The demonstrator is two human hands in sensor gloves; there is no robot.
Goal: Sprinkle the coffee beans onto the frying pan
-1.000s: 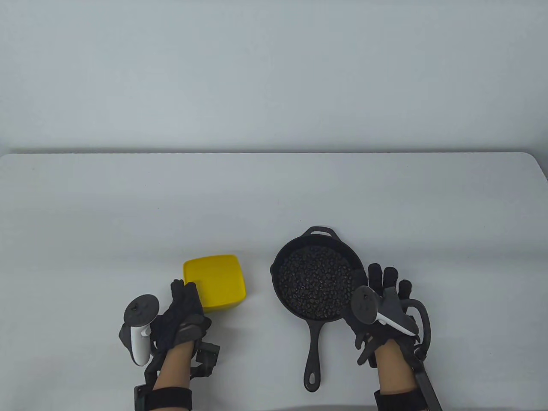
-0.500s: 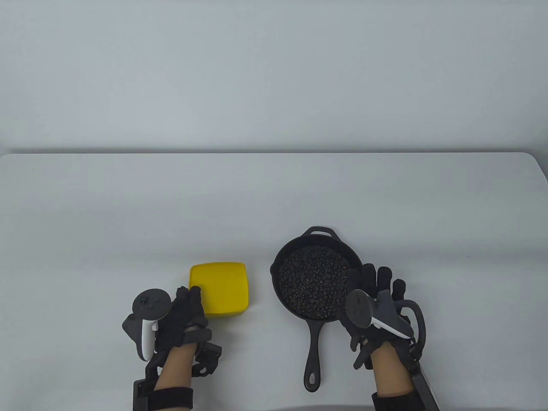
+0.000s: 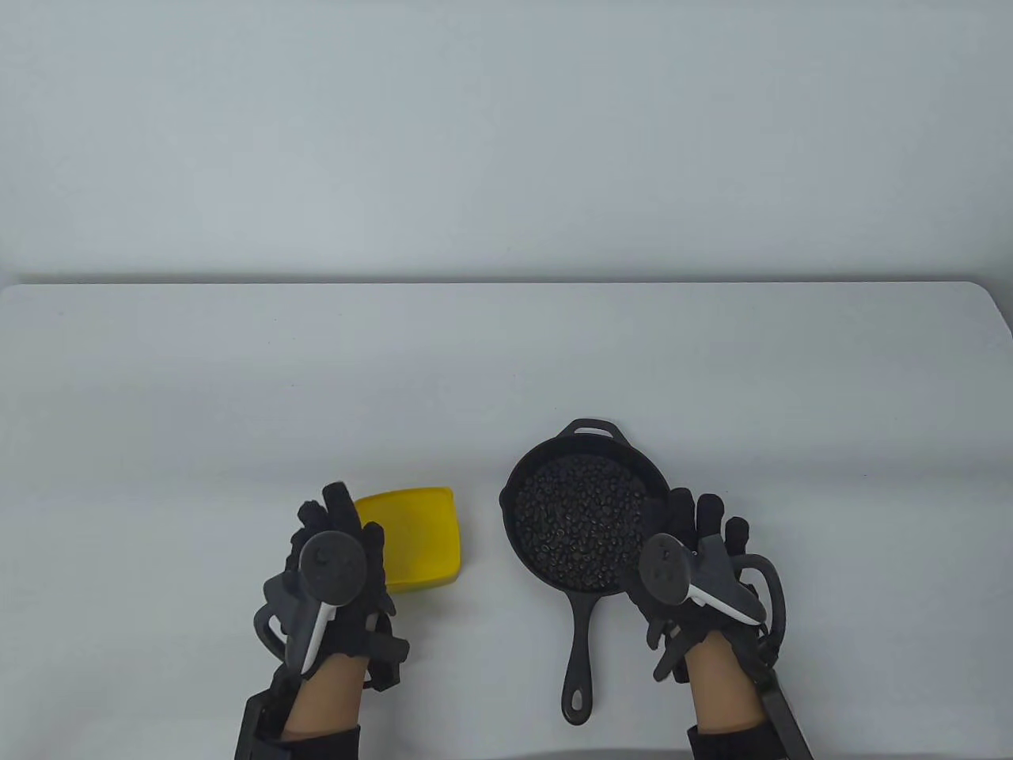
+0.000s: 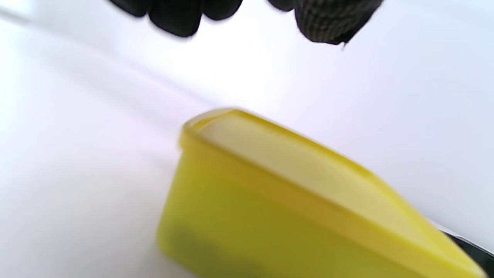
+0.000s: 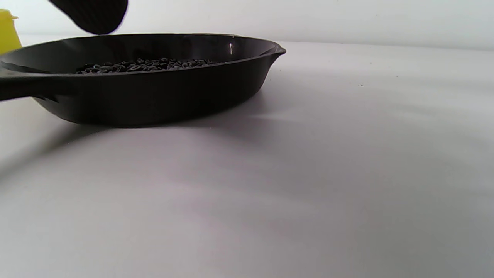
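Observation:
The black cast-iron frying pan (image 3: 506,507) sits right of centre, handle (image 3: 580,657) pointing to the table's front edge. Coffee beans (image 3: 574,526) cover its bottom; they also show in the right wrist view (image 5: 146,65). A yellow square container (image 3: 419,542) stands left of the pan and looks empty inside in the left wrist view (image 4: 270,208). My left hand (image 3: 344,518) hovers palm down over the container's left edge, its fingertips (image 4: 332,23) apart from it. My right hand (image 3: 700,514) is open beside the pan's right rim, holding nothing.
The white table (image 3: 237,396) stretches far behind and to both sides of the pan and container. Its back edge meets a pale wall. A corner of the yellow container (image 5: 7,31) shows past the pan wall (image 5: 162,96) in the right wrist view.
My left hand let go of the yellow container, turned palm down and moved right over its left edge. The container shifted slightly right. My right hand drifted a little toward the pan, then stayed.

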